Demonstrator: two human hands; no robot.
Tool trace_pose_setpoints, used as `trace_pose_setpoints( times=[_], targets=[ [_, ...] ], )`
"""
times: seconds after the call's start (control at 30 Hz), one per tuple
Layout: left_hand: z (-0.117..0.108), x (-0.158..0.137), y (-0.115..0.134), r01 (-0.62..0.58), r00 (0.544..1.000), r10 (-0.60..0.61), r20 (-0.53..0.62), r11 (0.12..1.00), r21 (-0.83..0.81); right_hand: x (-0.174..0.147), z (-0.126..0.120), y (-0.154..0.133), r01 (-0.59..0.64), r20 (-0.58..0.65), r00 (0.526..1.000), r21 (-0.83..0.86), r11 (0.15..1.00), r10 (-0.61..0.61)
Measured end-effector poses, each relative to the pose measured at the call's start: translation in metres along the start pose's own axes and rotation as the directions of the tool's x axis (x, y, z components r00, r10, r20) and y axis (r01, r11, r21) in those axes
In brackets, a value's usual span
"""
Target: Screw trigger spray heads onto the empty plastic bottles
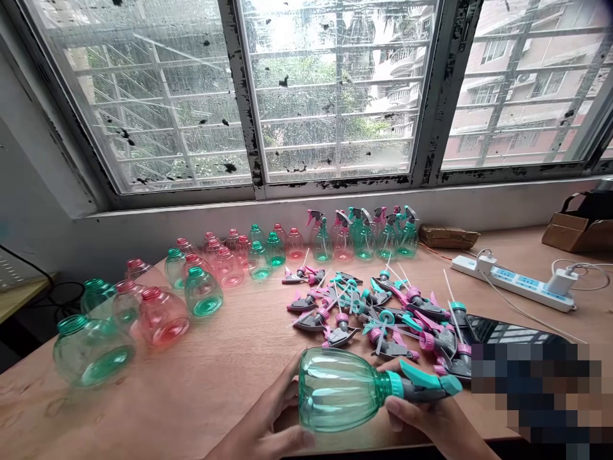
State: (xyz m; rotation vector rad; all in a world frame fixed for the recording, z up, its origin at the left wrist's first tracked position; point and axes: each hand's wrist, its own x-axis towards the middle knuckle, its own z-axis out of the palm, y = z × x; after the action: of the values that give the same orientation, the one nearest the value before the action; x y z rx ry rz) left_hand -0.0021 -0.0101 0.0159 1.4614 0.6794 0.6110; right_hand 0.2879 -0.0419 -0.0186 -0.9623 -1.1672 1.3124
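A green spray bottle (pixel 340 390) lies sideways in the air over the table's front edge, its teal and grey trigger head (pixel 426 383) pointing right. My left hand (pixel 275 415) is wrapped round the bottle's base end. At the neck, my right hand (pixel 421 415) grips the teal collar between thumb and fingers; some of its fingers are hidden behind the head. Just beyond the bottle lies a heap of loose pink, teal and grey trigger heads (pixel 342 329) with white tubes.
Open pink and green bottles (pixel 163 316) stand along the left and back of the wooden table (pixel 191 396). Several assembled spray bottles (pixel 366 239) stand by the wall. At right are a power strip (pixel 512 281), a cardboard box (pixel 577 230) and a dark glossy object (pixel 517 329).
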Motion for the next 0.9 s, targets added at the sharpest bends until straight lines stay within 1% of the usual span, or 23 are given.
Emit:
trace_pose_setpoints(
  times=[0.13, 0.23, 0.33, 0.4, 0.53, 0.6, 0.73, 0.9],
  targets=[
    [0.002, 0.004, 0.004, -0.047, 0.999, 0.047, 0.010, 0.999, -0.011, 0.002, -0.004, 0.005, 0.015, 0.014, 1.000, -0.048, 0.999, -0.015],
    [0.004, 0.006, 0.007, -0.064, 0.998, 0.064, 0.012, 0.998, -0.021, 0.003, -0.005, 0.007, 0.023, 0.026, 0.999, -0.048, 0.999, -0.022],
    [0.006, 0.006, 0.011, -0.068, 0.997, 0.067, -0.031, 0.998, -0.016, 0.003, -0.005, 0.007, 0.010, 0.018, 1.000, -0.033, 0.999, -0.009],
    [0.006, 0.005, 0.013, -0.063, 0.997, 0.062, -0.055, 0.998, -0.007, 0.003, -0.005, 0.007, 0.004, 0.008, 1.000, -0.053, 0.999, -0.004],
    [0.003, 0.000, 0.007, -0.022, 1.000, 0.022, -0.005, 1.000, 0.001, 0.002, -0.005, 0.006, 0.005, 0.002, 1.000, -0.085, 0.996, -0.004],
    [0.001, -0.001, 0.002, -0.005, 1.000, 0.006, -0.013, 0.999, 0.046, 0.002, -0.005, 0.005, -0.003, -0.001, 1.000, -0.086, 0.996, 0.003],
    [0.000, -0.002, -0.004, -0.020, 1.000, 0.022, -0.014, 0.993, 0.114, 0.002, -0.002, 0.002, -0.023, 0.003, 1.000, -0.103, 0.994, 0.024],
    [0.001, -0.001, -0.004, -0.013, 1.000, 0.013, -0.001, 1.000, 0.009, 0.002, 0.001, -0.004, -0.008, 0.018, 1.000, -0.167, 0.986, 0.012]
  ],
)
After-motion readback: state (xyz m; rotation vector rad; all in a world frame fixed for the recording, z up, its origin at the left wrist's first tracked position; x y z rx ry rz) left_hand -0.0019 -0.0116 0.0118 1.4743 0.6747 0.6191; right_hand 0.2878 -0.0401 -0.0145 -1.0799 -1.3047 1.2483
